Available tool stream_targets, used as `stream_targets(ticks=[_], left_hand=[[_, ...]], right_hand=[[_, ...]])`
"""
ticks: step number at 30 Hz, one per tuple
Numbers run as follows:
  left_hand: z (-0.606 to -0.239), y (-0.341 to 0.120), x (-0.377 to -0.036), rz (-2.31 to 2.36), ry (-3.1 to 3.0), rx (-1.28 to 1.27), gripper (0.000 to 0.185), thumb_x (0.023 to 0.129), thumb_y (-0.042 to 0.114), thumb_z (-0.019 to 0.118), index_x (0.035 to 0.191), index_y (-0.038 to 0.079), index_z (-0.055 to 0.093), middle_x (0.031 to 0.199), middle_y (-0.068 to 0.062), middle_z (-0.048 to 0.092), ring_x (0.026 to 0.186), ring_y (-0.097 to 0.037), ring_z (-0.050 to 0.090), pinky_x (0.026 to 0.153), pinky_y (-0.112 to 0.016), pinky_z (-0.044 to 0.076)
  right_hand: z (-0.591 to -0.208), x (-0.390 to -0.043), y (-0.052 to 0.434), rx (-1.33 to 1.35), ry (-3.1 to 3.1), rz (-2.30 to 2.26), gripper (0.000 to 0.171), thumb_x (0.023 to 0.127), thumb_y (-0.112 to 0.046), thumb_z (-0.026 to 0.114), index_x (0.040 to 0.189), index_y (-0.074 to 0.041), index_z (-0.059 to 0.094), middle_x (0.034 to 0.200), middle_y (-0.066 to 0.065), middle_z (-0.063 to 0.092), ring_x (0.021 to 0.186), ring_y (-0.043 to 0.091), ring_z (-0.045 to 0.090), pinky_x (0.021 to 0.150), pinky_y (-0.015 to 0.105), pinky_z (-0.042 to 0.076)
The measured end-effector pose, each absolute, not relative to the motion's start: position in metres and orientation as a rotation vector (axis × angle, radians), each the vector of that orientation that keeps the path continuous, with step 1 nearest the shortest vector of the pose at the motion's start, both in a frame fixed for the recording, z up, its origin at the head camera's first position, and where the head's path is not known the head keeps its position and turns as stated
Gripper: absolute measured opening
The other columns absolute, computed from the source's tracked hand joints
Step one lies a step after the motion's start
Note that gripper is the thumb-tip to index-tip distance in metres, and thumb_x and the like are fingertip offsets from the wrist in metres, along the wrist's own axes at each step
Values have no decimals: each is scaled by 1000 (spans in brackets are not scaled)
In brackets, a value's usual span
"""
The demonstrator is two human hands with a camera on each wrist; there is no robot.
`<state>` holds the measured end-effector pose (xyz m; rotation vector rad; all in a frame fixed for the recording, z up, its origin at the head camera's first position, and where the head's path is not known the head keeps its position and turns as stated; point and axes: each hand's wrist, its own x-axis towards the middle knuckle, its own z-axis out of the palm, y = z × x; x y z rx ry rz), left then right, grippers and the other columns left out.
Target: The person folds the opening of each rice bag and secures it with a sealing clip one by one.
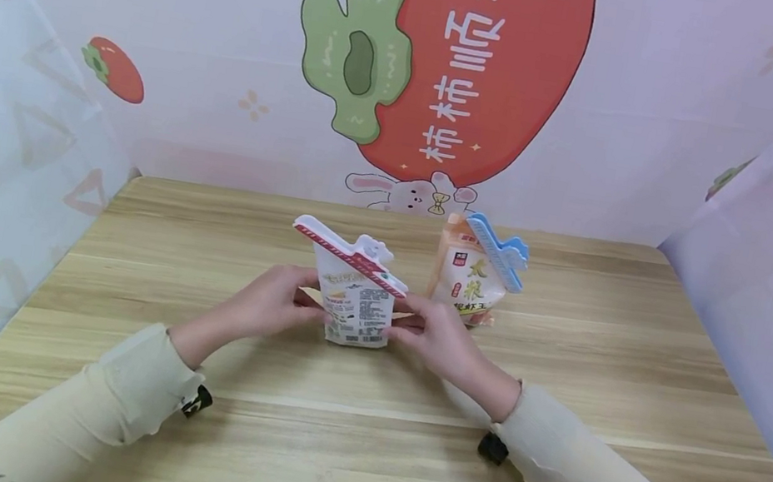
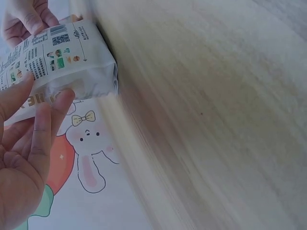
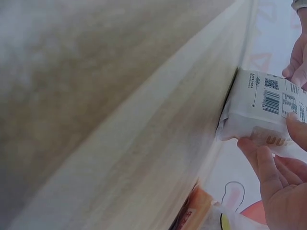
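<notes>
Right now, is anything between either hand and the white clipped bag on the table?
Nothing visible. The left hand and right hand already hold the white bag from its two sides, fingers on its lower half. The orange bag with the blue clip stands behind and to the right, apart from them.

White printed snack pouch (image 1: 355, 303), upright at frame centre

Its top is sealed by a tilted white-and-red plastic clip (image 1: 351, 254); base on the wooden table.

Print on the white pouch (image 1: 355, 303) too small to read

Both hands — left (image 1: 274, 303), right (image 1: 434, 334) — fingers pinching inward.
</notes>
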<state>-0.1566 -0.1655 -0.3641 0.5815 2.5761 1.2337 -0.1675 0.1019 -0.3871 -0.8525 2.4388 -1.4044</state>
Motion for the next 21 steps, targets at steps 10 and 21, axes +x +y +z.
stream_targets(ticks=[10, 21], left_hand=[[-365, -170, -166, 1253, 2578, 530, 41, 88, 12, 76, 126, 5, 64, 126, -16, 67, 100, -30, 73, 87, -38, 59], [-366, -175, -180, 1237, 2605, 499, 44, 89, 10, 74, 131, 6, 61, 131, -14, 65, 106, -32, 70, 91, -40, 57]], right_hand=[[-388, -177, 94, -792, 2461, -1400, 42, 89, -6, 72, 128, 3, 62, 126, 22, 66, 109, 32, 70, 86, 25, 57], [-390, -186, 86, -729, 2526, -1369, 45, 89, -9, 72, 132, -3, 61, 127, 18, 67, 107, 29, 71, 87, 28, 58]])
